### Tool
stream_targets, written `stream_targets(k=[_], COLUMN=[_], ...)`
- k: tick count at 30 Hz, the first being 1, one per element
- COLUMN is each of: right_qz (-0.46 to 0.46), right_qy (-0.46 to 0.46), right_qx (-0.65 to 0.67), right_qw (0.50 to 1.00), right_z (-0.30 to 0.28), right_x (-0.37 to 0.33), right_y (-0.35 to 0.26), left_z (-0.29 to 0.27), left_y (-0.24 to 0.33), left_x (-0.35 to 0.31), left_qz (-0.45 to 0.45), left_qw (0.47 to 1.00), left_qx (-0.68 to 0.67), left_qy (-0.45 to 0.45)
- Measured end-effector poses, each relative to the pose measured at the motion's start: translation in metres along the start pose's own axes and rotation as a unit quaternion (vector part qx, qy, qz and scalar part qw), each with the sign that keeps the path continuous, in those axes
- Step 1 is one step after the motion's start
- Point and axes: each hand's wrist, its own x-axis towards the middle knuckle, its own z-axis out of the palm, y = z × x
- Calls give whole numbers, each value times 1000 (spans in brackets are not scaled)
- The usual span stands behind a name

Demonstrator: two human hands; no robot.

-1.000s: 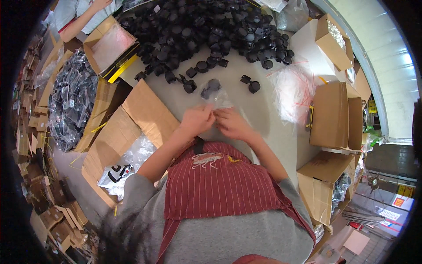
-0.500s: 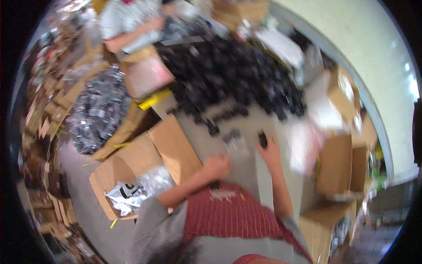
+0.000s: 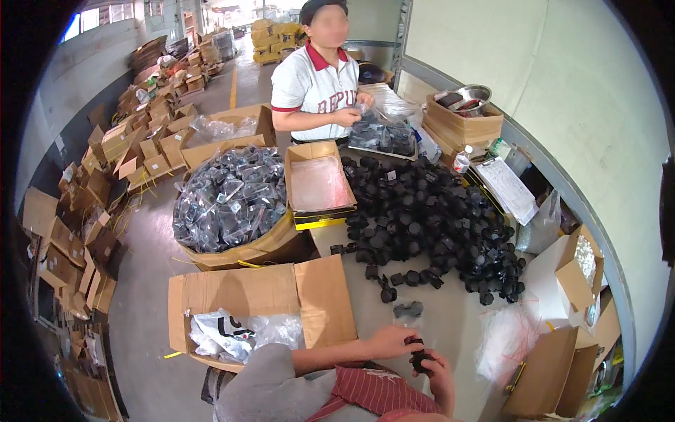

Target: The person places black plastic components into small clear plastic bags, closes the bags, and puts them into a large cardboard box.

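My left hand [image 3: 391, 343] and my right hand [image 3: 442, 378] meet in front of my body near the table's front edge. Between them is a small black plastic part [image 3: 420, 357], with the fingers of both hands closed around it; the fingers hide some of its shape. Just beyond my hands, a dark piece in a small clear bag [image 3: 407, 310] lies on the table [image 3: 460, 330]. Farther back spreads a large heap of similar black plastic parts [image 3: 422, 218], with a few loose ones along its near edge.
Left of my arm, an open carton [image 3: 327, 299] contains plastic wrapping. Behind it stands a big box of bagged parts [image 3: 232, 200]. Clear bags [image 3: 508, 344] and an open box [image 3: 552, 373] are at right. Across the table, a co-worker [image 3: 316, 95] handles a clear bag.
My hands, apart before, have come together on the black part that was in my right hand. The view has tilted up, bringing the co-worker and the far room into sight.
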Motion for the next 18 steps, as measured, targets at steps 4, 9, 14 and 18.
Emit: stream_targets(k=[4,9,14,18], right_qz=[-58,-111,36,68], right_qy=[21,34,3,11], right_qx=[-174,-302,87,122], right_qw=[983,946,996,990], right_z=[-4,11,-7,-17], right_x=[-2,-14,-13,-10], right_y=[21,15,17,26], left_z=[1,17,10,11], left_y=[3,-14,-1,-1], left_x=[2,1,-1,-4], left_qz=[-48,-82,-59,-14], left_qw=[998,996,998,998], left_qx=[24,0,-4,-32], left_qy=[-33,-21,-25,-49])
